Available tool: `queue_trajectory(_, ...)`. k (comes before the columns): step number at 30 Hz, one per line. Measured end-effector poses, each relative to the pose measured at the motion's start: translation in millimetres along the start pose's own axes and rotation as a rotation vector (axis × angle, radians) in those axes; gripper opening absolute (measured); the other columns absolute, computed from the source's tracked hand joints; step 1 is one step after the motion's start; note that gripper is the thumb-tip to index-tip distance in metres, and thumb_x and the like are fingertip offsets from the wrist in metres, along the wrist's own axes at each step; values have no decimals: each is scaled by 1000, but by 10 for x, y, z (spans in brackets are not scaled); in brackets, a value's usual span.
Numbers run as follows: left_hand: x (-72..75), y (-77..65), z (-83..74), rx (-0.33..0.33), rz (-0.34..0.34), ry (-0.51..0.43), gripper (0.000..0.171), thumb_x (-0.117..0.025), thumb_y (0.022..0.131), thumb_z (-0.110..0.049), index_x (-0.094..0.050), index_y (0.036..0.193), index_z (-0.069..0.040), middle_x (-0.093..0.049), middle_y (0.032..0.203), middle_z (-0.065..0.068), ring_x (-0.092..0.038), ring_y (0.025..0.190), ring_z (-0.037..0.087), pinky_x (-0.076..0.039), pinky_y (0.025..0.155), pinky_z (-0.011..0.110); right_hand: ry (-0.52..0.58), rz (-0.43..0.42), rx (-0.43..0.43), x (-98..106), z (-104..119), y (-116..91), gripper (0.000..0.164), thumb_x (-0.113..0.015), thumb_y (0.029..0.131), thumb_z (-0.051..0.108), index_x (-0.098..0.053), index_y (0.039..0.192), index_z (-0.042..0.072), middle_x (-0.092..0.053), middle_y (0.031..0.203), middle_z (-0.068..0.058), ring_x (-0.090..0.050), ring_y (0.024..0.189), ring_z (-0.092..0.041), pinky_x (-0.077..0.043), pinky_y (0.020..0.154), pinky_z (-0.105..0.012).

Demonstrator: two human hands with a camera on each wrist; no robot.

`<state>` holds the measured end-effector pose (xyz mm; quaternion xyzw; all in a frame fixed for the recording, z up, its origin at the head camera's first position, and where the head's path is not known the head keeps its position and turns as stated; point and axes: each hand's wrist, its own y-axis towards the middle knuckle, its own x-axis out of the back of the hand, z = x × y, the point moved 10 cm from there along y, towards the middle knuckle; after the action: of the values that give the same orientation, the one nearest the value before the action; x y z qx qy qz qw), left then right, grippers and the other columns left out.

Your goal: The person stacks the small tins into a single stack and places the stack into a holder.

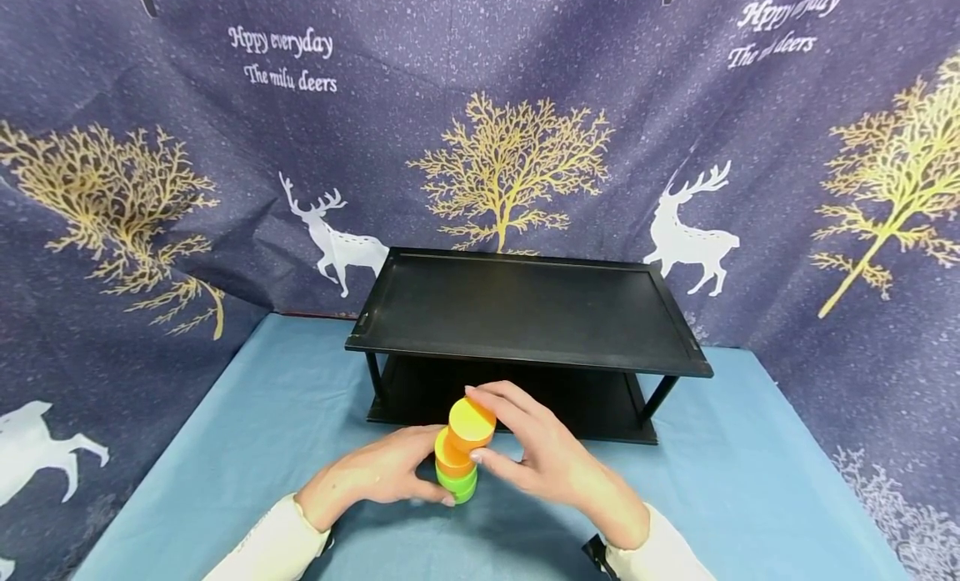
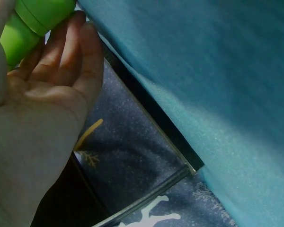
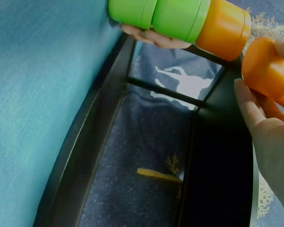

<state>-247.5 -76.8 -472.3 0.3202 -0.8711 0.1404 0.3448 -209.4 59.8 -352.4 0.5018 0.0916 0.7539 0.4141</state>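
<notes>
A stack of small round lidded jars stands on the cloth: a lower green jar [image 3: 131,10], an upper green jar [image 3: 180,18] and an orange jar [image 3: 222,29] over them. My left hand [image 1: 390,467] holds the stack from the left, thumb in front and fingers behind the green jars. Another orange jar [image 3: 263,66] is pinched between the thumb and fingers of my right hand [image 1: 543,448]. It is tilted at the top of the stack, and a narrow gap shows between the two orange jars in the right wrist view.
Just beyond the hands is a black two-level rack [image 1: 517,310], its lower shelf [image 1: 450,385] partly shaded. Blue cloth [image 1: 750,481] covers the table. A dark curtain [image 1: 360,147] printed with deer and trees hangs behind and at both sides.
</notes>
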Motion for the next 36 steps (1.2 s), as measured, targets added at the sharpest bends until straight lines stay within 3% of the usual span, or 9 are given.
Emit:
queue_trajectory(19, 4, -4, -15, -39, -18, 24, 60, -85, 89, -52, -55, 139, -38, -63, 128, -21, -62, 113, 2, -52, 109, 35, -14, 18, 27, -126, 31, 26, 69, -82, 96, 24, -49, 156, 13, -56, 149, -4, -60, 128, -18, -54, 107, -34)
queue_trajectory(36, -3, 3, -22, -33, -11, 15, 60, -85, 88, -51, -55, 138, -38, -62, 128, -21, -62, 113, 2, -52, 108, 34, -39, 20, 44, -186, 16, 27, 72, -84, 93, 24, -49, 155, 12, -56, 148, -4, -60, 128, -18, -54, 107, -32)
